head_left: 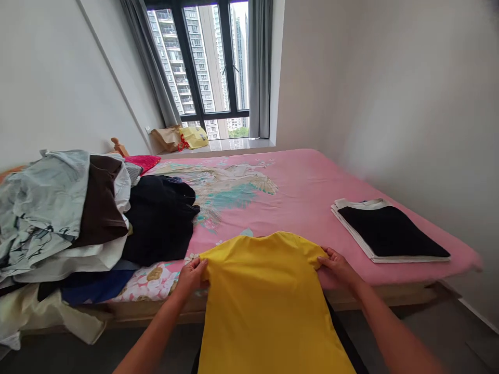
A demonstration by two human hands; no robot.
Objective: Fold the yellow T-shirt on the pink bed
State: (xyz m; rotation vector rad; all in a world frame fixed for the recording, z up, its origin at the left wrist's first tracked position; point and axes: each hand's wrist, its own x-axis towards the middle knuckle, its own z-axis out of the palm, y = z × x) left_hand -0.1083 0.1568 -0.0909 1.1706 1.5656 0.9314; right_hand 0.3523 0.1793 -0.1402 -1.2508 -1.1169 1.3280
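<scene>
A yellow short-sleeved T-shirt (268,301) is stretched out in front of me, its collar end over the bed's front edge and its body hanging toward me. My left hand (192,275) pinches the left sleeve. At the other side, my right hand (337,265) grips the right sleeve between thumb and fingers. To the right, a stack of folded clothes (390,231) lies on the bed, black on top with white layers under it. A loose heap of clothes (101,208) covers the bed's left side, with black garments (159,218) nearest the shirt.
The bed (304,182) has a pink sheet with a bird print. A cream garment (50,311) droops over its front left edge. Paper bags (167,138) and a yellow bag (195,136) sit on the windowsill. Walls stand left and right.
</scene>
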